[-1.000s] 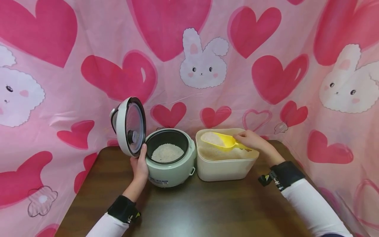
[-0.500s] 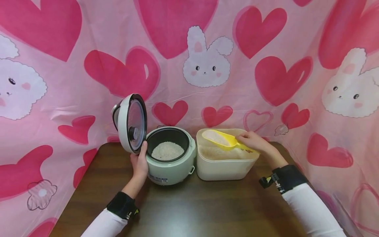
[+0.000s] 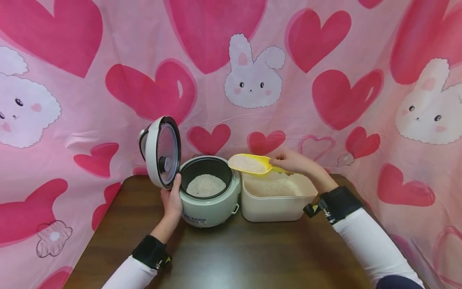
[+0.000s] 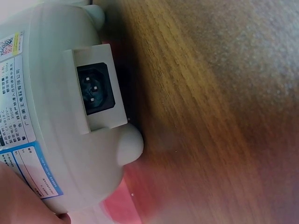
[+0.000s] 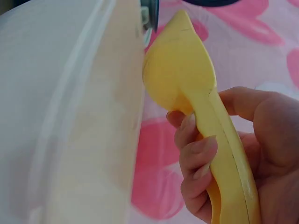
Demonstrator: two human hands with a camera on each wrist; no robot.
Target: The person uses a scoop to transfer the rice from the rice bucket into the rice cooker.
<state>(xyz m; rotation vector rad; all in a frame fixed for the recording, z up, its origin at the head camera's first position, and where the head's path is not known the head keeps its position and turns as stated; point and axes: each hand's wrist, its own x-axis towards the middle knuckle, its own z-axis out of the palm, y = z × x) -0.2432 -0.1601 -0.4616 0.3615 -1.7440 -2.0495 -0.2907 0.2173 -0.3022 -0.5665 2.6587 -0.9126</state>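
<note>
i find the right hand point(image 3: 293, 161) gripping the handle of a yellow scoop point(image 3: 267, 163), fingers curled round it. the scoop's bowl extends leftward from this grip, filled with white rice point(image 3: 244, 163); its tip appears at the right rim of the rice cooker point(image 3: 209, 211), at what height i cannot judge.

the left hand point(image 3: 173, 202) lies against the cooker's side, thumb at the lower edge of the raised lid point(image 3: 153, 158). its fingers are mostly hidden; i cannot tell whether they close on anything.

markings: near the left hand i record a rating label point(image 4: 14, 100) in chinese characters, its figures too small to certify, and, farther from that hand, a qr code point(image 4: 6, 45). closest to the hand is a blue-edged label point(image 4: 35, 170), also in fine print. i cannot read the front print point(image 3: 195, 220) on the cooker.

surroundings: a power socket point(image 4: 96, 88) with pins sits beside the rating label. a cream container point(image 3: 272, 209) stands below the right grip, its wall just beside the scoop. behind both hands hangs a pink cloth point(image 3: 236, 138) printed with hearts and rabbits; beneath them is a wood-grain table point(image 3: 231, 257).
</note>
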